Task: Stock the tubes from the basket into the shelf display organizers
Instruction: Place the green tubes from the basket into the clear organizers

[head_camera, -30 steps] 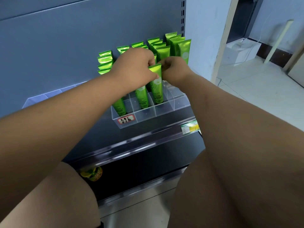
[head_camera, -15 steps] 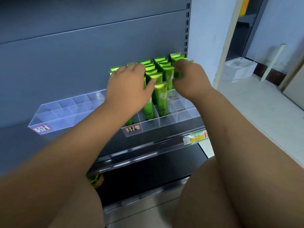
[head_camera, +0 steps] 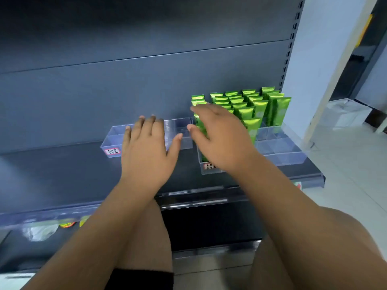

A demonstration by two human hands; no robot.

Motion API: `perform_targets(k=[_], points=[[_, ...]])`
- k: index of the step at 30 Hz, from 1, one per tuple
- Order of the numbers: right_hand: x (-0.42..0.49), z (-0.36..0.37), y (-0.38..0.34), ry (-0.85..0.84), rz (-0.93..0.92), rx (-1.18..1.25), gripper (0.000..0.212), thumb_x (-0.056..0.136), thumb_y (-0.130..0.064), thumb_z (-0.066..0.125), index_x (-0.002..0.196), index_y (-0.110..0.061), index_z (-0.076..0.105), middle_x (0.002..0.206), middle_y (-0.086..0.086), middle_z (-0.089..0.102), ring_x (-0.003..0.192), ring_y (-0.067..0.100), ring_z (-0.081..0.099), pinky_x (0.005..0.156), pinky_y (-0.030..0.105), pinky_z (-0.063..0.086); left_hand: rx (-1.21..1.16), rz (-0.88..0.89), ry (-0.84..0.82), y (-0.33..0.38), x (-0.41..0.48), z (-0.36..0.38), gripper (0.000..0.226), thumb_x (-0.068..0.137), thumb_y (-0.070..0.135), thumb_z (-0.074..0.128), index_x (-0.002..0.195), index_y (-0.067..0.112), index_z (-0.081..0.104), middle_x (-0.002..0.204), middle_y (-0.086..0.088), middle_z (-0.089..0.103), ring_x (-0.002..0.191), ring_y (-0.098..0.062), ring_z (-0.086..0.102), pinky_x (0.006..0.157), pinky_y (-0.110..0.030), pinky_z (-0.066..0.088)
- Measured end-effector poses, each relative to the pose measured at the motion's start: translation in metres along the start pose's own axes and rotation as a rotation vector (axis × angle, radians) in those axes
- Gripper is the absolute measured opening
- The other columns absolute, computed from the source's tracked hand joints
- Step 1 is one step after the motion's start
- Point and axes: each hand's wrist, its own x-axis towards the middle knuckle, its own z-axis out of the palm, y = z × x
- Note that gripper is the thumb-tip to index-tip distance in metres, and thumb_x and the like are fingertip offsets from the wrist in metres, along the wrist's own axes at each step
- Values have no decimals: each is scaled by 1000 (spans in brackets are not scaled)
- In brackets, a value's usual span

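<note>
Plainly, both our hands are open and hold nothing. Our left hand (head_camera: 146,151) is spread palm down, fingers straight, over the left organizer (head_camera: 114,139), a clear divided tray whose visible cells are bare. Our right hand (head_camera: 219,139) is spread the same way in front of the tubes (head_camera: 251,105); whether its fingertips touch them we cannot tell.

The tubes are green and stand upright in the right organizer (head_camera: 280,151), long axis vertical, flat crimped ends pointing up and lower ends down in the cells. They fill the rear and middle cells in close rows, the back rows next to the back panel (head_camera: 125,91).

Both organizers sit on the shelf (head_camera: 62,174), near each other with a narrow gap between them. The right organizer sits close to the shelf's right end, and beyond that end lies pale floor (head_camera: 345,164). Its front right cells are unfilled. The left organizer carries a red-edged label (head_camera: 112,151) on its front wall. Left of it the shelf runs on dark and flat, and a bare strip lies between the trays and the front lip.
</note>
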Motion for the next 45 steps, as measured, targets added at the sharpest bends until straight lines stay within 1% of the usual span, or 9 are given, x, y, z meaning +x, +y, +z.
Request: perform_targets(k=[11,17,24,28,31,36,38,41,45], points=[[-25,93,-196,-223,-272,233,56,104,-44,42,152,-15,40,162,3,35,151,21,25,123,35,20,202,-412,79,-165,-123,-61,66,96,57,37,133,6,55,146,-15,54,142,-38,41,114,-58,31],[-59,176,-313,-432,-415,367,53,100,-39,49,144,-10,47,154,10,45,144,29,37,119,43,32,325,-734,56,-262,-230,-97,69,96,60,34,137,7,53,147,-14,53,143,-36,39,117,-55,29],[-83,243,-405,-727,-602,333,45,101,-37,50,138,-11,51,145,9,50,134,28,45,108,41,39,390,-1056,-103,-335,-351,-104,63,102,57,36,141,10,49,150,-13,50,146,-34,36,121,-53,27],[-93,295,-433,-981,-510,261,32,102,-38,48,119,-11,55,125,11,58,114,34,56,86,42,47,352,-1186,-162,-361,-400,-84,57,100,53,47,136,9,53,144,-14,55,141,-36,42,118,-54,31],[-96,328,-457,-1076,-490,223,30,101,-37,48,114,-11,55,119,10,59,110,34,57,85,41,50,285,-1268,-241,-376,-429,-61,53,101,53,44,132,11,54,143,-12,56,142,-34,41,118,-54,31],[-98,380,-489,-1234,-441,184,19,98,-25,54,113,-13,56,109,5,63,93,27,58,72,34,42,108,-1407,-342,-407,-452,-14,51,99,49,46,136,14,53,142,-9,56,138,-31,43,114,-49,37],[-96,403,-502,-1295,-390,206,14,97,-20,56,109,-13,59,101,4,65,84,24,60,68,33,48,-9,-1445,-385,-420,-457,9,51,99,48,47,138,14,52,144,-10,55,136,-31,46,111,-47,40],[-89,443,-516,-1378,-303,171,17,96,-19,59,109,-10,62,88,4,61,85,25,64,74,34,56,-141,-1478,-473,-440,-458,48,50,101,43,50,143,15,50,146,-10,53,135,-30,47,109,-43,40],[-88,504,-530,-1460,-143,120,26,96,-17,59,119,-5,62,105,10,63,87,27,58,70,30,44,-119,-1463,-660,-468,-461,92,47,102,39,47,142,15,47,137,-12,59,125,-33,55,99,-42,46]])
